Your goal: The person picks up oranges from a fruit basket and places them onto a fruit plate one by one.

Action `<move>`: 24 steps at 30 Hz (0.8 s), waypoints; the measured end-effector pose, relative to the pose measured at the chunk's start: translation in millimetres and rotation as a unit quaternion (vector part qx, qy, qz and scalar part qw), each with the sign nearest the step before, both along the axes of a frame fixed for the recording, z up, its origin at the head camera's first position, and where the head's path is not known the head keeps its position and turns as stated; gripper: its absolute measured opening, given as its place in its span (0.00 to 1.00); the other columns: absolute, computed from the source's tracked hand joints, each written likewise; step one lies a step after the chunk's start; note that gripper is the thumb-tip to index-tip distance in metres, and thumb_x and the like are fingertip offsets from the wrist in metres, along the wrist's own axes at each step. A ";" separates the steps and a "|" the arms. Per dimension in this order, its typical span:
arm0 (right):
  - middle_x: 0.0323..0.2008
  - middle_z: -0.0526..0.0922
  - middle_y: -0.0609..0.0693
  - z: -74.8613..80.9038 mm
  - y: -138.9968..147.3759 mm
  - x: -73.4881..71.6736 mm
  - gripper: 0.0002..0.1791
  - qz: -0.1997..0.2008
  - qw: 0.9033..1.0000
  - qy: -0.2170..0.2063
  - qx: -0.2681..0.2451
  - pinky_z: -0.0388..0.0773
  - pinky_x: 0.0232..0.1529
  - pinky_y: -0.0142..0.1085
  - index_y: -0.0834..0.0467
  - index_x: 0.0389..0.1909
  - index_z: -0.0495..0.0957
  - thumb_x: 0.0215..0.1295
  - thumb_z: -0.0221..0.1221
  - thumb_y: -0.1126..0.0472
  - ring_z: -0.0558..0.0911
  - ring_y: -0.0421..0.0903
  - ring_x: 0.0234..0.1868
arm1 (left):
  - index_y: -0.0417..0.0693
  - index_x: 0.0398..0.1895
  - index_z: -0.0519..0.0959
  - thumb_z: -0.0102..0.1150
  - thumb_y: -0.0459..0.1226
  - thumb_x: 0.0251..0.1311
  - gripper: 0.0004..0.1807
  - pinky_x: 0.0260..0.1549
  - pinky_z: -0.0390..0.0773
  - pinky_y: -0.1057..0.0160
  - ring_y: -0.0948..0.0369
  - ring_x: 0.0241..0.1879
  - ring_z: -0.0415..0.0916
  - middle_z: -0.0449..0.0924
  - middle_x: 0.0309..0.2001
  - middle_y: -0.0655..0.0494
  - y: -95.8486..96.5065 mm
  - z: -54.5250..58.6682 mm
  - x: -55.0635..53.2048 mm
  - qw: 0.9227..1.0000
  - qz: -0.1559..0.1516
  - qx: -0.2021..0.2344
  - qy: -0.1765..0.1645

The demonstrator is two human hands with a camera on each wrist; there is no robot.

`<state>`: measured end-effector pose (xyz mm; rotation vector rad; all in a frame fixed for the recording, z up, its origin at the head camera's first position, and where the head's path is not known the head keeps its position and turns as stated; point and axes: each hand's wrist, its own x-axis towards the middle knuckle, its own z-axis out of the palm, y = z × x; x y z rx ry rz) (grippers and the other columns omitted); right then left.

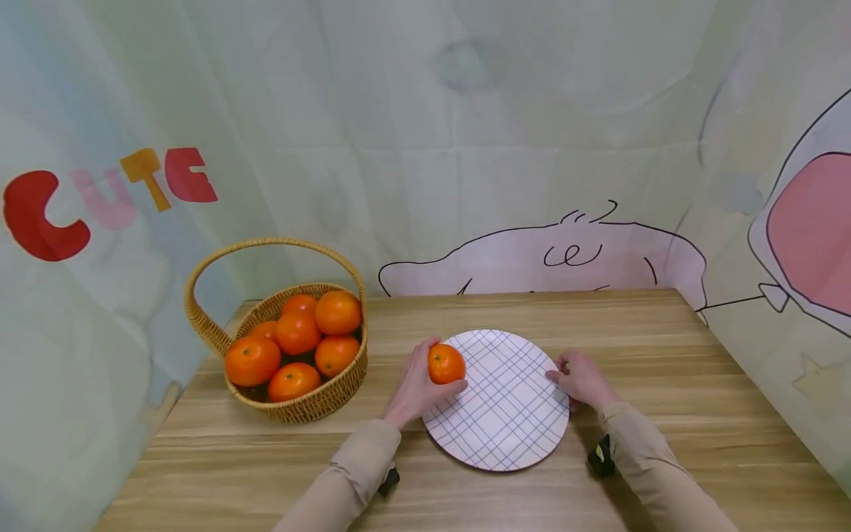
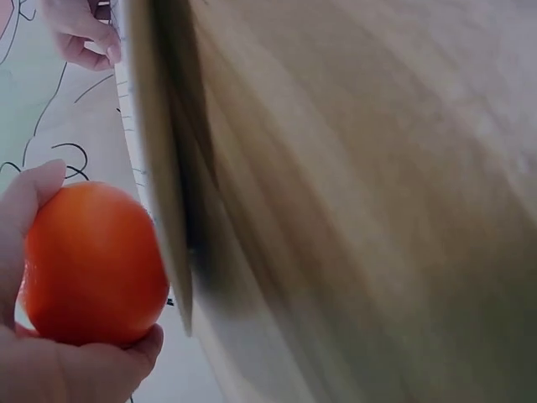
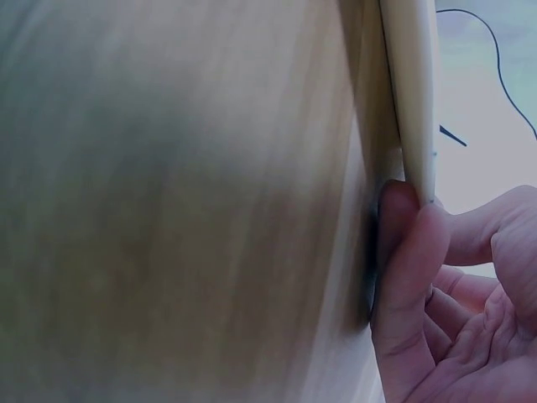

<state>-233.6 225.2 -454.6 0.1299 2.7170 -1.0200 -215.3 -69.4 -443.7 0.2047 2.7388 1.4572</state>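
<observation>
My left hand (image 1: 420, 384) grips an orange (image 1: 447, 363), thumb on one side and fingers on the other. In the left wrist view the orange (image 2: 96, 264) lies close against the plate's face near its rim. The round white plate (image 1: 505, 406) has a blue crossed-line pattern and stands in the middle of the table. At its right rim my right hand (image 1: 583, 380) pinches the edge. The right wrist view shows the thumb and fingers (image 3: 411, 285) on both sides of the plate's rim (image 3: 415, 101), some fingers under it.
Left of the plate stands a wicker basket (image 1: 312, 406) with a tall hoop handle, holding several oranges (image 1: 298, 332). The wood-grain table (image 1: 631, 325) ends at a printed curtain (image 1: 425, 148) behind and at both sides.
</observation>
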 end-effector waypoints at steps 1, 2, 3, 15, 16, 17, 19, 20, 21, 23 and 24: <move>0.31 0.75 0.57 -0.4 0.1 -0.3 0.12 0.002 1.000 0.002 0.002 0.75 0.17 0.32 0.66 0.43 0.73 0.71 0.60 0.60 0.74 0.43 0.17 | 0.44 0.74 0.59 0.73 0.42 0.54 0.46 0.60 0.77 0.43 0.47 0.59 0.71 0.68 0.67 0.41 0.4 -1.4 -1.0 1.000 0.001 -0.002 -0.001; 0.31 0.75 0.57 -0.5 -0.1 -0.3 0.12 0.003 1.000 0.003 0.003 0.75 0.17 0.32 0.66 0.43 0.73 0.71 0.60 0.60 0.74 0.43 0.17 | 0.44 0.74 0.59 0.73 0.43 0.54 0.46 0.59 0.77 0.43 0.47 0.59 0.71 0.68 0.67 0.41 0.8 -2.6 -1.9 1.000 0.002 -0.004 -0.002; 0.32 0.75 0.57 -1.3 0.0 -0.5 0.12 0.006 1.000 0.005 0.005 0.75 0.17 0.32 0.66 0.43 0.73 0.71 0.60 0.60 0.74 0.43 0.17 | 0.45 0.74 0.59 0.73 0.43 0.54 0.47 0.60 0.77 0.43 0.47 0.59 0.71 0.68 0.67 0.42 1.0 -3.9 -2.8 1.000 0.003 -0.004 -0.005; 0.30 0.74 0.56 -0.8 1.7 0.8 0.10 0.006 1.000 0.014 0.008 0.75 0.17 0.32 0.64 0.41 0.73 0.71 0.60 0.61 0.73 0.43 0.17 | 0.44 0.75 0.59 0.73 0.44 0.54 0.47 0.62 0.76 0.43 0.46 0.59 0.72 0.68 0.67 0.41 8.3 -8.3 -14.8 1.000 0.009 0.017 -0.014; 0.30 0.75 0.56 -0.8 1.6 0.7 0.10 0.004 1.000 0.015 0.008 0.75 0.17 0.32 0.64 0.41 0.73 0.71 0.60 0.61 0.73 0.43 0.17 | 0.44 0.75 0.59 0.73 0.44 0.55 0.47 0.62 0.75 0.43 0.47 0.59 0.71 0.68 0.67 0.42 9.4 -8.2 -16.0 1.000 0.010 0.016 -0.015; 0.30 0.75 0.56 -0.8 1.6 0.6 0.10 0.003 1.000 0.015 0.007 0.75 0.17 0.32 0.64 0.41 0.74 0.71 0.60 0.61 0.73 0.43 0.17 | 0.45 0.75 0.58 0.72 0.44 0.55 0.47 0.62 0.75 0.43 0.47 0.60 0.71 0.67 0.67 0.42 10.7 -7.9 -17.2 1.000 0.011 0.014 -0.018; 0.30 0.75 0.56 -1.5 1.6 0.3 0.09 0.005 1.000 0.017 0.007 0.75 0.17 0.32 0.64 0.42 0.74 0.71 0.60 0.61 0.73 0.43 0.17 | 0.46 0.75 0.58 0.72 0.43 0.55 0.47 0.62 0.75 0.43 0.47 0.60 0.71 0.67 0.67 0.43 13.1 -7.9 -19.2 1.000 0.014 0.012 -0.021; 0.30 0.76 0.55 -2.0 1.3 0.2 0.09 0.003 1.000 0.016 0.006 0.75 0.17 0.32 0.64 0.42 0.75 0.71 0.60 0.61 0.73 0.43 0.17 | 0.46 0.75 0.58 0.73 0.43 0.55 0.46 0.63 0.75 0.43 0.47 0.60 0.71 0.67 0.67 0.43 14.1 -8.0 -20.2 1.000 0.015 0.012 -0.022; 0.29 0.76 0.55 -2.3 1.2 0.2 0.09 0.004 1.000 0.016 0.005 0.75 0.17 0.32 0.64 0.41 0.75 0.71 0.60 0.61 0.73 0.43 0.16 | 0.46 0.75 0.58 0.73 0.43 0.55 0.46 0.63 0.75 0.43 0.47 0.60 0.71 0.67 0.67 0.43 15.2 -8.1 -21.1 0.999 0.015 0.012 -0.025; 0.29 0.76 0.55 -3.2 1.2 0.3 0.09 0.005 1.000 0.016 0.004 0.75 0.17 0.32 0.64 0.41 0.75 0.70 0.60 0.61 0.73 0.43 0.16 | 0.46 0.75 0.59 0.73 0.42 0.55 0.46 0.63 0.74 0.43 0.46 0.61 0.70 0.67 0.67 0.43 17.1 -8.7 -22.8 0.999 0.012 0.013 -0.029; 0.29 0.76 0.55 -3.5 1.3 0.3 0.09 0.005 1.000 0.015 0.004 0.75 0.17 0.32 0.64 0.41 0.75 0.70 0.60 0.61 0.73 0.43 0.16 | 0.46 0.74 0.59 0.73 0.42 0.55 0.46 0.63 0.74 0.42 0.46 0.61 0.70 0.67 0.67 0.43 17.9 -9.0 -23.7 0.999 0.008 0.012 -0.029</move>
